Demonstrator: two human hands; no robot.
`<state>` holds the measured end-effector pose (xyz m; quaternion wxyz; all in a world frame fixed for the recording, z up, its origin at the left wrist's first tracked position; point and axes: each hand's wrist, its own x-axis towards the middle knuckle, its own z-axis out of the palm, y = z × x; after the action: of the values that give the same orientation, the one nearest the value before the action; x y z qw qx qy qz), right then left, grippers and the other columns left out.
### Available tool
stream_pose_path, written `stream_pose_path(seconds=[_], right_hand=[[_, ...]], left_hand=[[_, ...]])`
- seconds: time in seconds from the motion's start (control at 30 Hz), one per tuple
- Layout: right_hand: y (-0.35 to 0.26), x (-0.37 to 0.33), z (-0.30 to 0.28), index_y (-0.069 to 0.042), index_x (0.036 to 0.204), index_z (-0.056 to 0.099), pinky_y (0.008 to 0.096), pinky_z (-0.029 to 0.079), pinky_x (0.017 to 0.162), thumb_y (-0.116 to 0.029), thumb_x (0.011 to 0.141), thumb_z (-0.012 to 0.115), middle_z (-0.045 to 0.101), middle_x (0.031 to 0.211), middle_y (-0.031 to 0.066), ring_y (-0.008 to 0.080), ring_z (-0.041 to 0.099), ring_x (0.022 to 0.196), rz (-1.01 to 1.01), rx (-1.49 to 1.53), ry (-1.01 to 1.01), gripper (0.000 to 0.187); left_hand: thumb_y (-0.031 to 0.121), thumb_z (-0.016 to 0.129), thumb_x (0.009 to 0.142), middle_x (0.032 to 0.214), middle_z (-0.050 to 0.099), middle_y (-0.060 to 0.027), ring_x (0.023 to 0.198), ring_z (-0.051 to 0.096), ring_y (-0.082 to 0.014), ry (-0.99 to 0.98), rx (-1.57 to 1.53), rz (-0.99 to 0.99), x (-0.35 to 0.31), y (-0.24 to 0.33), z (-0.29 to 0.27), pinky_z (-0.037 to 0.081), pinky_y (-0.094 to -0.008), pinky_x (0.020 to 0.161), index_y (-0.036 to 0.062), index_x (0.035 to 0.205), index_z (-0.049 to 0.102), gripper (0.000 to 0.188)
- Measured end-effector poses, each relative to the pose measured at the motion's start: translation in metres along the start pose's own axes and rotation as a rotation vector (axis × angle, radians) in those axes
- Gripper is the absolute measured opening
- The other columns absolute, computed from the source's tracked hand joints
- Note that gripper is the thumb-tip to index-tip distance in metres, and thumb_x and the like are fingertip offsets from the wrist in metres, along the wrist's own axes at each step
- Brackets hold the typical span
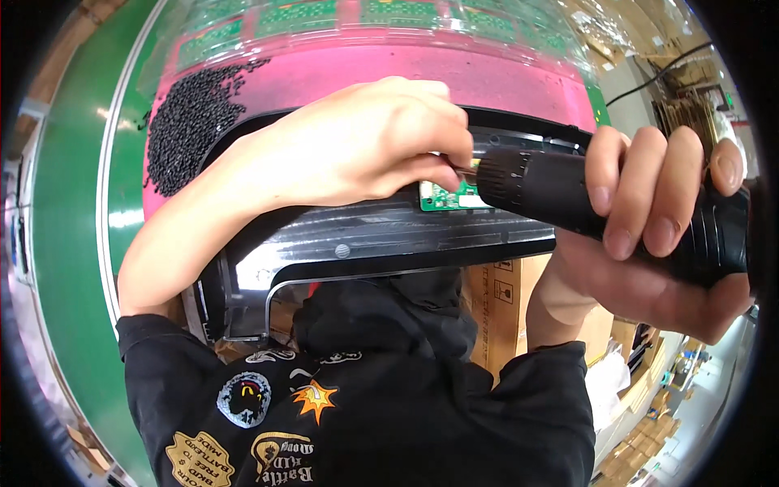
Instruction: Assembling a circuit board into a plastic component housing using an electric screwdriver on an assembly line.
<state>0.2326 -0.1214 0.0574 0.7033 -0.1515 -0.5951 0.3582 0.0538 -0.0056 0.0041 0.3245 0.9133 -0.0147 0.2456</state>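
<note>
Right hand (649, 219) wrapped tight around a black electric screwdriver (584, 199), fingers curled over the barrel, tool lying roughly horizontal with its nose pointing left. Left hand (365, 142) comes in from the left, fingers pinched narrow around the bit tip right at the tool's nose; whether a screw sits between them is hidden. Bit tip sits at the top edge of a small green circuit board (450, 197), which sits in a long black plastic housing (381, 231) running across the middle of the view. The board is partly covered by the left fingers and the screwdriver nose, so actual contact can't be confirmed. Housing lies over a pink mat (389, 69) on the table (69, 203), which has a green surface with a white line along it. Pile of small black screws (191, 122) on the mat, upper left, just beside the housing's left end and near the left wrist. Clear trays of green boards (341, 16) along the far edge of the mat. Cardboard boxes (499, 304) below the housing's near edge, lower right. Both forearms in black sleeves (389, 414) with patches.
</note>
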Motion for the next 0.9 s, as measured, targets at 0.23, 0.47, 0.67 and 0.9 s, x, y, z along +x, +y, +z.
stream_pose_path(seconds=[0.23,0.47,0.67,0.9], right_hand=[[-0.006,-0.007,-0.008,-0.007,0.112,0.047,0.028,0.041,0.064,-0.052,0.079,0.067,0.049,0.072,-0.003,0.0086,0.047,0.055,0.006,0.032,0.028,0.059],[-0.019,-0.01,-0.046,-0.006,0.113,0.051,0.028,0.039,0.061,-0.054,0.085,0.06,0.051,0.074,-0.0008,0.0094,0.047,0.056,0.104,-0.033,-0.093,0.057],[-0.005,-0.022,-0.056,-0.004,0.11,0.053,0.0289,0.036,0.055,-0.052,0.09,0.051,0.049,0.066,0.0007,0.0107,0.043,0.049,0.154,-0.149,0.172,0.052],[-0.002,-0.02,-0.056,-0.004,0.106,0.053,0.0287,0.036,0.053,-0.049,0.09,0.051,0.049,0.065,0.0014,0.0109,0.043,0.047,0.228,-0.172,0.211,0.048]], left_hand=[[0.012,0.074,0.077,0.083,0.062,-0.0105,0.083,0.058,-0.0285,-0.025,-0.01,-0.068,0.003,0.005,-0.005,0.047,-0.0372,0.072,-0.002,0.087,0.063,0.02],[0.035,0.075,0.079,0.092,0.057,-0.005,0.084,0.052,-0.0172,0.018,-0.022,-0.205,0.007,0.009,-0.007,0.044,-0.0307,0.077,0.0012,0.107,0.054,0.049],[0.014,0.037,0.094,0.089,0.047,-0.0057,0.081,0.042,-0.0142,0.15,-0.134,-0.402,0.002,0.019,-0.01,0.037,-0.0281,0.077,0.0052,0.094,0.038,0.009],[0.004,0.038,0.091,0.089,0.047,-0.0057,0.081,0.043,-0.0138,0.137,-0.099,-0.456,0.004,0.012,-0.004,0.037,-0.027,0.075,0.005,0.098,0.039,0.006]])
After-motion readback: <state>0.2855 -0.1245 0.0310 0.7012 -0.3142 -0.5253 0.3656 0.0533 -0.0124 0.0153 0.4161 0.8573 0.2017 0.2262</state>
